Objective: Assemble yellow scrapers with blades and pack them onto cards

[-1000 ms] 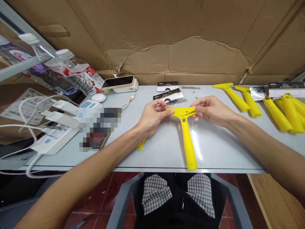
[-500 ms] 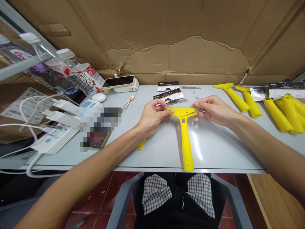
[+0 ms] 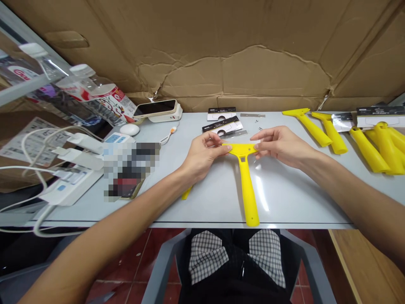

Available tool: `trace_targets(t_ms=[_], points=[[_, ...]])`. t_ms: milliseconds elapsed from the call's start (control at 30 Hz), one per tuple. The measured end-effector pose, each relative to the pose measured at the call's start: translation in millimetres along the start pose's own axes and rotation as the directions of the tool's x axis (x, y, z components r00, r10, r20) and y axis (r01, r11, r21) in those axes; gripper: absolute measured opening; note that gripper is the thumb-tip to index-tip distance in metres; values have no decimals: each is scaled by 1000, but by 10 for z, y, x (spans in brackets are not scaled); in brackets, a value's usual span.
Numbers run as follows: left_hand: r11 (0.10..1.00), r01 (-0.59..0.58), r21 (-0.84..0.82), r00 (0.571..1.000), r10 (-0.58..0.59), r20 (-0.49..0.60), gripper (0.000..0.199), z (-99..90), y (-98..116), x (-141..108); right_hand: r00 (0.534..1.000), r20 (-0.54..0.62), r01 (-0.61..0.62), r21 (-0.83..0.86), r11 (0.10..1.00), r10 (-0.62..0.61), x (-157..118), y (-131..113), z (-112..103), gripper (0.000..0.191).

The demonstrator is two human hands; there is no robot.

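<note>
A yellow scraper (image 3: pixel 248 185) lies in front of me, its wide head away from me and its handle pointing towards the table's front edge. My left hand (image 3: pixel 205 155) pinches the left end of the head. At the right end, the thumb and fingers of my right hand (image 3: pixel 276 145) grip the head, covering its corner. No gap shows along the head between the hands. Beyond it lie a flat metal blade (image 3: pixel 234 134) and a black-and-white card (image 3: pixel 222 125). Part of another yellow piece (image 3: pixel 187 193) shows beneath my left forearm.
Several yellow scraper handles (image 3: pixel 368 150) lie at the right. Another blade (image 3: pixel 252 115) and a small metal part (image 3: pixel 256 121) are at the back. To the left are a phone (image 3: pixel 131 192), a power strip (image 3: pixel 72 190) with cables, a white mouse (image 3: pixel 129 129) and bottles (image 3: pixel 104 95).
My right hand has moved slightly left onto the end of the scraper head. The gap that showed there between the head's two yellow parts has closed. My left hand keeps its hold.
</note>
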State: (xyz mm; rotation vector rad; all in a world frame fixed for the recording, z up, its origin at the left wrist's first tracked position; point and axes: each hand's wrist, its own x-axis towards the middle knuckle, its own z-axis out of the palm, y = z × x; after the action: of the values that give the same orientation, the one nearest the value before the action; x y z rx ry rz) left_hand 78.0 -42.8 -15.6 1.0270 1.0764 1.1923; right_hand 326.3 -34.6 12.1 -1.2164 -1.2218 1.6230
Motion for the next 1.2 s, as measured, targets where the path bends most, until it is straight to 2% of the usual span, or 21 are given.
trace_targets(t_ms=[133,200,267,367,600,767,1200], points=[[997,52,-56,999,-51,17,34,-1,-7,14,1000,-11,-7,5,1000,7,6,-1,-4,24],[991,115,-71,992,-110,66,25,1,4,19,1000,-11,8,6,1000,-8,11,1,-13,24],[979,198,-40,972,-191,134,15,2,18,23,1000,-14,17,6,1000,-17,15,1,-23,24],[963,268,8,947,-265,180,17,-4,36,30,1000,-21,14,0,1000,-14,20,-4,-36,25],[973,227,31,964,-229,133,15,6,70,0,1000,0,-21,-24,999,21,-8,-23,0,17],[976,212,54,963,-218,158,14,4,88,-19,1000,12,2,-29,1000,-1,-30,-9,43,15],[948,309,78,932,-318,172,19,10,121,-9,998,14,57,-152,987,-55,22,19,-24,26]])
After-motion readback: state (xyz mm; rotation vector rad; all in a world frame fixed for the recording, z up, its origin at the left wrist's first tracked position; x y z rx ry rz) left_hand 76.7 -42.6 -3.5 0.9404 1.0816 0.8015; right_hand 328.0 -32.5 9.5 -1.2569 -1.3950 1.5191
